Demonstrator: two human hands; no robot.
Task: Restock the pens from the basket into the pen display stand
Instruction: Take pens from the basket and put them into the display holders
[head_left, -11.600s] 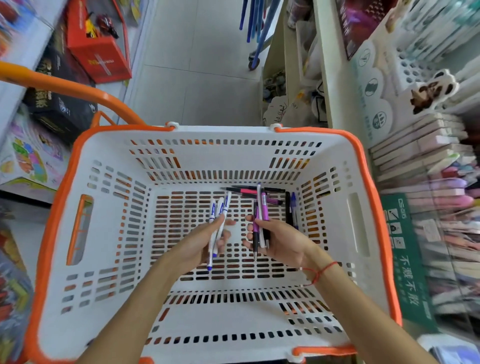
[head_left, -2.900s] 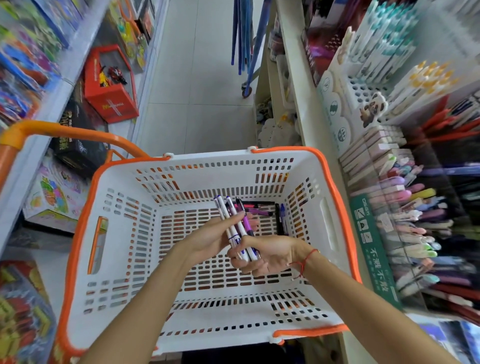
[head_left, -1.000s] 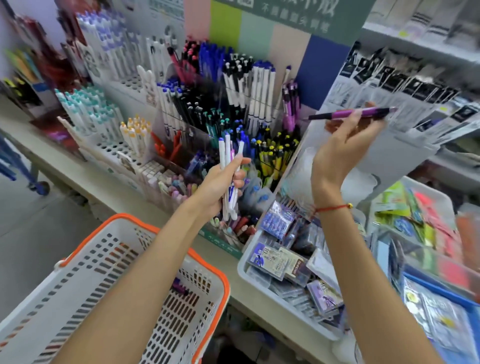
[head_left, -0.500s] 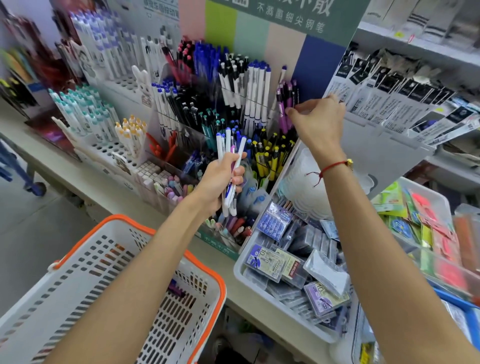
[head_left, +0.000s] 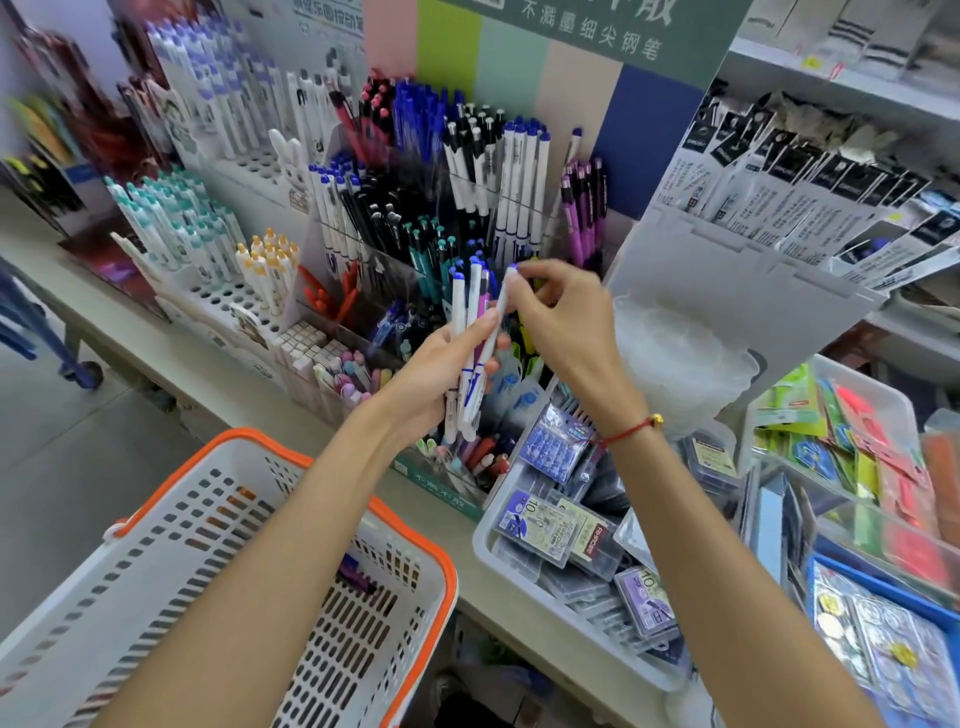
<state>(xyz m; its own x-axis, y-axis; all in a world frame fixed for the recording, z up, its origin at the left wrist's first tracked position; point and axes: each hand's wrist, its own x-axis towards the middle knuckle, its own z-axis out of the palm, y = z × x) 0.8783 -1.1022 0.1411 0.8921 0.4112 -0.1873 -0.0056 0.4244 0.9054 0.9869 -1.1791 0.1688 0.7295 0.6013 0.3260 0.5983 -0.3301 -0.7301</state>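
Here a bunch of pens (head_left: 470, 343) is gripped upright in the left hand (head_left: 431, 371), fingers curled round the barrels, caps up; this is judged a holding store, so that single pens can be drawn off one at a time. The right hand (head_left: 563, 322) is raised just beside the bunch, and the blue cap of one white pen (head_left: 501, 306) is pinched between its thumb and fingertips; the pen's lower part is seen to lie among the others in the left hand's grip. The bunch is held directly in front of the stand (head_left: 467, 171), presumably to keep the reach to a slot short. White blue-capped pens (head_left: 519, 176) are seen standing in an upper compartment of the stand, with purple ones (head_left: 584, 213) just to their right; the pinched pen is judged to belong with the white group. The basket (head_left: 322, 613), white with an orange rim, is seen low at the left, below the counter edge; at least one purple pen (head_left: 356, 577) is visible inside it, so restocking is judged unfinished. The stand is set on a pale counter (head_left: 156, 353). A grey tray (head_left: 498, 514) of packets is placed to the right, near the stand. Shelves of boxed stock are noted at right, a tiled aisle at left.
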